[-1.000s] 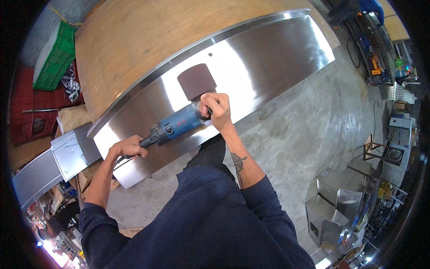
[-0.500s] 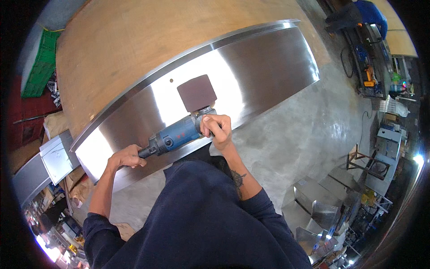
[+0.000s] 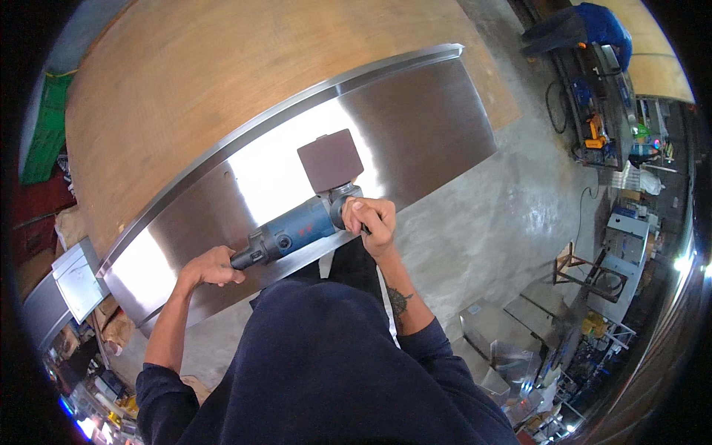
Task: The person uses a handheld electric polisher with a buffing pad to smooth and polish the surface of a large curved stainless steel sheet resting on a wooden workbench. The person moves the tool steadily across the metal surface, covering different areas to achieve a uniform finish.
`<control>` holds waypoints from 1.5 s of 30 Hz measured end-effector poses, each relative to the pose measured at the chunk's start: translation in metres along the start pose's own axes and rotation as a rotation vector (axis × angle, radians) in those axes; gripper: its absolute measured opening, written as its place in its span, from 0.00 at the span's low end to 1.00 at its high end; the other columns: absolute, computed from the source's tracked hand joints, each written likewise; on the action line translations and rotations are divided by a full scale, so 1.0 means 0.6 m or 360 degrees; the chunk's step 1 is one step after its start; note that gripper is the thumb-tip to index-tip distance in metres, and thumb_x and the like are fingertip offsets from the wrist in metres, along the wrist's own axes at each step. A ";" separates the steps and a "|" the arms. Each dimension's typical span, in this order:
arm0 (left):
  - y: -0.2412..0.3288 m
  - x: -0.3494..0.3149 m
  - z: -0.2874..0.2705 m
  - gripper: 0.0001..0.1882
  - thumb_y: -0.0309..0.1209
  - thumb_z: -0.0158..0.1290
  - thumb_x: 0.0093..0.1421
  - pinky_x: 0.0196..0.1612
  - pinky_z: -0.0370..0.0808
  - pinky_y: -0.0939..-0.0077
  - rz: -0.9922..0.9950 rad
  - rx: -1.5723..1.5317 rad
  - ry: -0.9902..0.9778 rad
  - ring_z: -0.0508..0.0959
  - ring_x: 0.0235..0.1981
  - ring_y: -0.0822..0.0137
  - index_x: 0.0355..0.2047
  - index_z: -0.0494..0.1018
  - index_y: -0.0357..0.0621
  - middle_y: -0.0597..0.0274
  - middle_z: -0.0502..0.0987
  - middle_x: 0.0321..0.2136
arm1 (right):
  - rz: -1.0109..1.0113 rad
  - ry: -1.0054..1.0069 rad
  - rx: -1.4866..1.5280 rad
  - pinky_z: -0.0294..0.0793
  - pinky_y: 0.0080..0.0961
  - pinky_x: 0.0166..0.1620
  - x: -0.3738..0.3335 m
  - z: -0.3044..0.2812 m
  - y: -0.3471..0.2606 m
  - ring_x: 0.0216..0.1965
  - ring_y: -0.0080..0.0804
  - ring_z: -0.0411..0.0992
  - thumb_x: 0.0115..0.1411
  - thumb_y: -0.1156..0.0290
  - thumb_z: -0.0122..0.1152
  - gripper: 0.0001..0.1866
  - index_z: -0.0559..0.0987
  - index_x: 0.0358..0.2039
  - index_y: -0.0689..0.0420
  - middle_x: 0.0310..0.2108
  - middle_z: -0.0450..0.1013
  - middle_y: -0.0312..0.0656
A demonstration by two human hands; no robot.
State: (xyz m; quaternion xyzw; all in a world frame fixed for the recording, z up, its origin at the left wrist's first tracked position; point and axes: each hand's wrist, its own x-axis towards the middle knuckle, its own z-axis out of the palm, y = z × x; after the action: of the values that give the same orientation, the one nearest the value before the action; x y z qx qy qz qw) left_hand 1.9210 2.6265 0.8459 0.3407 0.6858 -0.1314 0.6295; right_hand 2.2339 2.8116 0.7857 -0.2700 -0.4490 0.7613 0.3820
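Both of my hands hold a blue drum sander (image 3: pixel 300 228) over a long brushed steel panel (image 3: pixel 423 122). My left hand (image 3: pixel 211 267) is closed around the black rear handle at the tool's left end. Near the tool's head, my right hand (image 3: pixel 373 224) grips the side handle, its fingers curled round. The wide, dark reddish-brown abrasive drum (image 3: pixel 331 161) is on the far side of the head, over the panel's bright middle stretch. From above I cannot tell whether it touches the steel. A raised lip runs along the panel's far edge.
Beneath the panel lies a large wooden board (image 3: pixel 259 52). A green crate (image 3: pixel 46 130) is at the far left. Another person (image 3: pixel 593 30) is by a bench with tools at the far right. Bent sheet-metal pieces (image 3: pixel 504 326) and a rusty metal frame (image 3: pixel 586 274) stand to the right.
The sander has moved right along the steel panel, with both hands keeping their grip. My view has also shifted, so the panel and surroundings sit farther left in the picture.
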 end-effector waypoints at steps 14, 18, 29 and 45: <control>0.228 0.088 -0.015 0.15 0.39 0.65 0.50 0.25 0.71 0.67 -0.0083 -0.0061 -0.0046 0.76 0.19 0.67 0.29 0.77 0.40 0.63 0.75 0.16 | -0.0105 -0.0047 -0.0020 0.66 0.29 0.27 0.097 -0.217 -0.090 0.19 0.29 0.67 0.66 0.74 0.50 0.23 0.70 0.12 0.63 0.12 0.66 0.39; 0.315 0.126 -0.008 0.19 0.43 0.62 0.50 0.27 0.71 0.63 -0.0050 -0.0087 0.0009 0.76 0.19 0.64 0.25 0.76 0.37 0.60 0.74 0.16 | -0.0142 -0.0001 -0.0033 0.66 0.29 0.27 0.142 -0.297 -0.129 0.19 0.30 0.67 0.65 0.75 0.51 0.22 0.71 0.12 0.64 0.13 0.67 0.40; 0.498 0.215 -0.042 0.22 0.45 0.61 0.50 0.26 0.71 0.63 0.0089 -0.0006 0.0038 0.76 0.20 0.63 0.24 0.76 0.33 0.57 0.73 0.15 | -0.0211 0.0050 0.0052 0.61 0.30 0.25 0.232 -0.470 -0.204 0.18 0.30 0.64 0.65 0.74 0.52 0.23 0.68 0.11 0.65 0.13 0.65 0.42; 0.693 0.271 -0.087 0.52 0.38 0.60 0.45 0.65 0.73 0.57 0.0211 -0.0042 -0.0087 0.76 0.63 0.38 0.71 0.61 0.25 0.19 0.74 0.59 | -0.0193 0.0153 0.0099 0.58 0.32 0.26 0.301 -0.613 -0.259 0.18 0.32 0.60 0.65 0.71 0.50 0.22 0.67 0.13 0.61 0.13 0.63 0.42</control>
State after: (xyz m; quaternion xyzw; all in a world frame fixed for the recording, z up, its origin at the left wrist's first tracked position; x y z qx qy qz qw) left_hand 2.1475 3.0123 0.8035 0.3732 0.6459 -0.0897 0.6599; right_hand 2.4624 3.1832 0.7460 -0.2665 -0.4218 0.7366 0.4566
